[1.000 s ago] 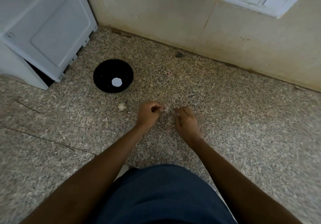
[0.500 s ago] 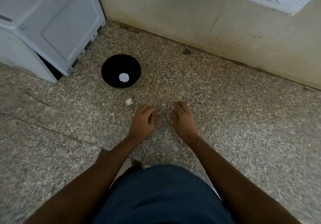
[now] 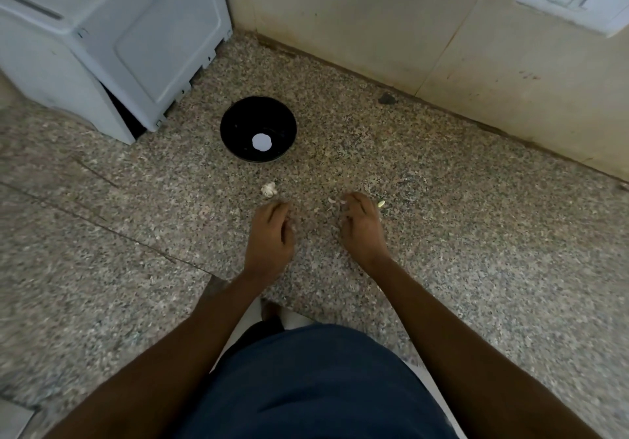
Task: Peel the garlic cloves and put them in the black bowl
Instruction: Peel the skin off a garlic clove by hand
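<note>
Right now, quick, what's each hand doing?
Left hand: fingers curled; whether it holds anything cannot be told.
Right hand: fingers curled at a bit of garlic skin; its grip cannot be told.

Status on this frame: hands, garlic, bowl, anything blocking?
Left hand curled, contents hidden. Right hand pinching peel. Garlic piece loose on counter, short of black bowl. Path unobstructed.

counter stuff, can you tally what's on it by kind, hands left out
Black bowl: 1
Garlic bulb piece, white, on the counter near the bowl: 1
Loose pale garlic bits by the right hand: 2, one at its fingertips, one just beyond its far side
White appliance in the far left corner: 1
Total: 5
</note>
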